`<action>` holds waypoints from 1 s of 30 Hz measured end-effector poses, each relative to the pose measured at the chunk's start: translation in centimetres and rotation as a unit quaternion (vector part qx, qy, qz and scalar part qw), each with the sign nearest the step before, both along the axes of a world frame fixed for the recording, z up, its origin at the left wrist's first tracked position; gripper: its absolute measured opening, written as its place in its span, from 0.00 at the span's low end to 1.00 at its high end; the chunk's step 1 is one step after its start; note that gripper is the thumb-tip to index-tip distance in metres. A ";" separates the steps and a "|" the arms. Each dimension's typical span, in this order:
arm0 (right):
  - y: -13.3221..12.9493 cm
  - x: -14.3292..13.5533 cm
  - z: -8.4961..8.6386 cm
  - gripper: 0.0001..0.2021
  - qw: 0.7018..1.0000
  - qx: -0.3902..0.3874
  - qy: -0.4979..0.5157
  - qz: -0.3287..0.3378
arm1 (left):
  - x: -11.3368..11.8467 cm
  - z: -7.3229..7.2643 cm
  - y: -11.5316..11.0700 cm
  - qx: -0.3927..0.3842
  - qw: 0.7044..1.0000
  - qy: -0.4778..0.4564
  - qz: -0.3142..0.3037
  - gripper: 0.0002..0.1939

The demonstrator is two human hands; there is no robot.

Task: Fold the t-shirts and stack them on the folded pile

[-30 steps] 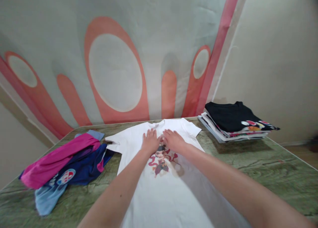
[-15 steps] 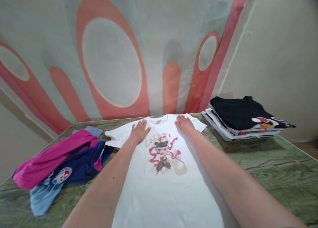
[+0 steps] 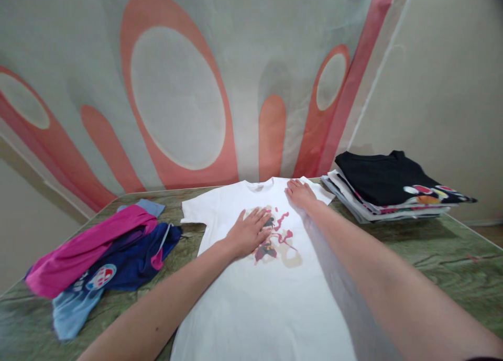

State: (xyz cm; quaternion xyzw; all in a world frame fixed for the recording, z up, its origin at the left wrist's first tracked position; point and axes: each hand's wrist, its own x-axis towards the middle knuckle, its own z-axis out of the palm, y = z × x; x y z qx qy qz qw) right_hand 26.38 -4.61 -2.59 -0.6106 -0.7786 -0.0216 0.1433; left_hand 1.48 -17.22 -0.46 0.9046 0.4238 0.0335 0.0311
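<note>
A white T-shirt (image 3: 271, 308) lies spread on the counter (image 3: 396, 256).
The left hand (image 3: 249, 232) rests flat over its print (image 3: 266, 251), the right hand (image 3: 301, 194) near a sleeve (image 3: 323, 190), both released; rumpled clothes (image 3: 133, 256) lie left, folded clothes (image 3: 381, 180) right.

Holding bare left forearm (image 3: 165, 308), marked by a small round dark spot (image 3: 157, 329), aslant from lower left. Resting bare left hand (image 3: 248, 232) palm down, fingers slightly parted, pointing forward and rightward. Holding bare right forearm (image 3: 377, 266) outstretched from lower right. Resting bare right hand (image 3: 302, 193) palm down, farther out, fingertips pointing forward and leftward.
</note>
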 end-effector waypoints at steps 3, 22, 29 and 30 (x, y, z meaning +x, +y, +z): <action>-3.2 -1.7 1.1 0.21 1.000 -0.001 -0.003 0.022 | -0.3 0.1 -0.6 -0.034 0.999 -0.019 0.000 0.30; -21.4 -9.2 4.2 0.21 0.950 -0.064 0.019 0.305 | -6.8 -0.2 -0.4 -0.016 0.996 -0.014 0.086 0.26; -32.0 -12.8 6.2 0.17 0.770 -0.095 0.057 0.628 | -7.3 -0.5 -0.4 -0.022 0.997 -0.033 0.064 0.27; -31.5 -12.6 6.4 0.16 0.764 -0.097 0.062 0.634 | -7.3 -0.5 -0.4 -0.020 0.997 -0.039 0.062 0.26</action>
